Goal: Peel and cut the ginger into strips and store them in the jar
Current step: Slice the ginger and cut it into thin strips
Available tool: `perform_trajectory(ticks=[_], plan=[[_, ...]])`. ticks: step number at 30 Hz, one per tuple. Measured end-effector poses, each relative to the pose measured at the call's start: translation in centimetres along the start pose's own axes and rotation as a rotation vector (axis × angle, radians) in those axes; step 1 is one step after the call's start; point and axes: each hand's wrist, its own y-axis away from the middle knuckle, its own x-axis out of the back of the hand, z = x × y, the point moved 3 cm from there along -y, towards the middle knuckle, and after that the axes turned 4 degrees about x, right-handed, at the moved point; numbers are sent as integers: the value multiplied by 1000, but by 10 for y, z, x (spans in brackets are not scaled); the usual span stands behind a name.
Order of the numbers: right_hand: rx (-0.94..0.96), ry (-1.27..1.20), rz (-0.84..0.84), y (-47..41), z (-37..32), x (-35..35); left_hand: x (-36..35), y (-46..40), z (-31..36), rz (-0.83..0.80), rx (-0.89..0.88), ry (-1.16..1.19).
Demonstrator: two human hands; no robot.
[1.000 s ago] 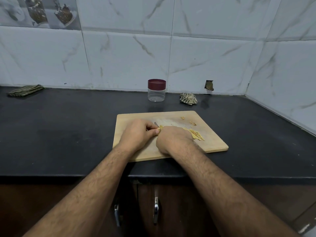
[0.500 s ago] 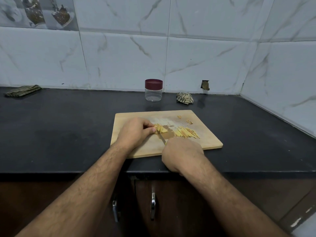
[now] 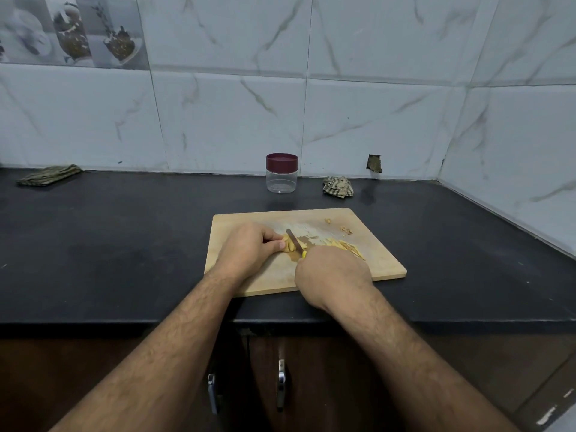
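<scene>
Steel is back against the ginger [image 3: 290,243]: half a second ago we had drawn the knife [image 3: 295,242] clear toward us, and now its blade lies along the uncut piece for another slice, so cutting is still under way while the jar [image 3: 281,173] waits lidded at the wall. Our left hand [image 3: 249,249] pinches the ginger down on the cutting board [image 3: 367,260] with curled fingertips, and our right hand [image 3: 332,277] is wrapped tight round the knife's yellow handle, with cut strips [image 3: 350,247] just beyond its knuckles.
</scene>
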Motion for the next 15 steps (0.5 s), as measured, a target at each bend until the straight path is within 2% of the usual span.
perform_trajectory(ticks=[15], plan=[[-1,48,-3,-14,-12,-3,2,3,5,14,-30,12]])
